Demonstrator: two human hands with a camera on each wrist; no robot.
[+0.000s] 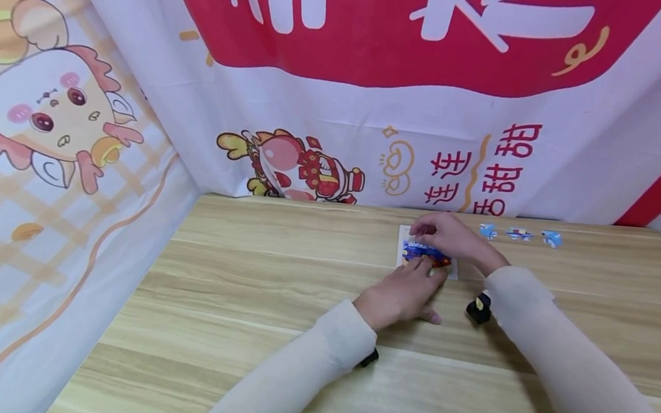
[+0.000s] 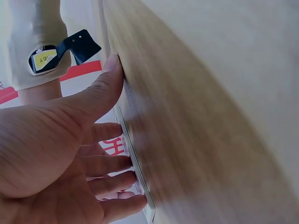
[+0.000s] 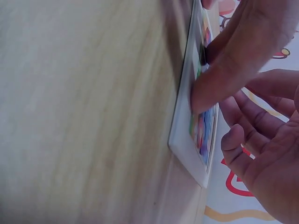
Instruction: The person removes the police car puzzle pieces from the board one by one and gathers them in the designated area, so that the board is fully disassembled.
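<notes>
- Head view: a flat rectangular picture board with white border (image 1: 401, 242) lies on the pale wood-grain table (image 1: 265, 279), near its back edge. The left hand (image 1: 405, 292) rests its fingers on the board's near part; the right hand (image 1: 448, 235) bends its fingers over the far part (whether it holds something, I cannot tell). Only here are seen three small blue-and-white puzzle pieces (image 1: 519, 234), in a row to the right.
- Left wrist view: the left hand's fingers are spread and almost straight, with tips at the board, the thumb well apart. The right cuff carries a black strap mount (image 2: 84, 45).
- Right wrist view: the left fingertip touches the white border, and these fingers partly hide the right hand. A white printed cloth (image 3: 243, 205) stands close behind; towards the person, the wood surface runs wide.
</notes>
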